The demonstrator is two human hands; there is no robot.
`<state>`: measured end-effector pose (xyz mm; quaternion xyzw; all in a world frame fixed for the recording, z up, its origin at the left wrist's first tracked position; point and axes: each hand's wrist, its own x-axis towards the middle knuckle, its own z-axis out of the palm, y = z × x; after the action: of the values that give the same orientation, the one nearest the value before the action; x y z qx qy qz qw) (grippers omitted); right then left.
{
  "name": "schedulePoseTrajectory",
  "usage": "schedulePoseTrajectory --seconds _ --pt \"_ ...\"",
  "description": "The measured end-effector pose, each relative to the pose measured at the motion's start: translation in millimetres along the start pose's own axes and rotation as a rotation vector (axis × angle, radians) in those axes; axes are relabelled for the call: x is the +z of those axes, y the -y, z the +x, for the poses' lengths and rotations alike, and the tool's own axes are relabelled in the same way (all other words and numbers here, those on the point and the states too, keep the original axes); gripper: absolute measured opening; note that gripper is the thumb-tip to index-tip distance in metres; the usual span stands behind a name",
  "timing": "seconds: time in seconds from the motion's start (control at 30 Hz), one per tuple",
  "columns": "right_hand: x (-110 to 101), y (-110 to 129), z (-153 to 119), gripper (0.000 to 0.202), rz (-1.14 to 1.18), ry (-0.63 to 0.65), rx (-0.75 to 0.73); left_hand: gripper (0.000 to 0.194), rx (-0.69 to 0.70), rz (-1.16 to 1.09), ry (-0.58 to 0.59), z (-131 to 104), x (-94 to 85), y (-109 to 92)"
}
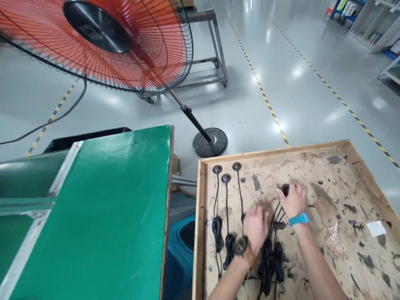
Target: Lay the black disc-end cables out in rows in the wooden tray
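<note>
While the left hand (256, 227) is lying flat and loose on the cables (270, 258) in the wooden tray (200, 208), the right hand (293, 201) is closing its fingertips on a black disc (285, 189) beside three laid-out discs (226, 178).

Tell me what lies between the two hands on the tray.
In the head view, black cables run up between the left hand and right hand on the wooden tray; the rest is bare wood.
</note>
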<state>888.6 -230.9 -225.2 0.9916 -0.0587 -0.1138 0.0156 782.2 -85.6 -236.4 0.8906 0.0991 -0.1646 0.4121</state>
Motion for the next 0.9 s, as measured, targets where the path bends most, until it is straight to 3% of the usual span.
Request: schedulePoseTrajectory --seconds 0.1,0.17,0.27,0.4,0.53,0.63,0.73,0.8,0.9 --pt "4 -3 25 0.048 -0.084 0.200 -0.061 0.027 -0.203 0.047 0.204 -54 29.9 -20" --pt "6 -4 27 0.046 0.063 0.233 -0.119 0.039 -0.294 -0.005 0.222 -75 40.1 -23" --pt "1 3 16 0.053 0.628 0.267 -0.103 0.046 -0.360 -0.155 0.156 -87 44.5 -17" --pt "-22 36 -5 0.056 1.464 0.437 0.028 0.046 -0.347 -0.316 0.081 -90 44.0 -5" --pt "-40 73 -12 0.045 1.865 0.601 0.118 0.028 -0.340 -0.515 -0.013 -98 37.6 4" --pt "-28 89 -3 0.041 1.937 0.674 0.125 0.030 -0.421 -0.572 -0.144 -111 27.1 6" --pt "6 102 15 0.037 1.881 0.648 0.076 0.040 -0.469 -0.454 -0.250 -119 20.3 1" --pt "34 113 27 0.035 1.690 0.565 0.008 0.050 -0.463 -0.332 -0.244 -117 21.5 -4" --pt "68 128 42 0.042 1.193 0.374 -0.191 0.061 -0.486 -0.159 -0.135 -108 32.7 -8"
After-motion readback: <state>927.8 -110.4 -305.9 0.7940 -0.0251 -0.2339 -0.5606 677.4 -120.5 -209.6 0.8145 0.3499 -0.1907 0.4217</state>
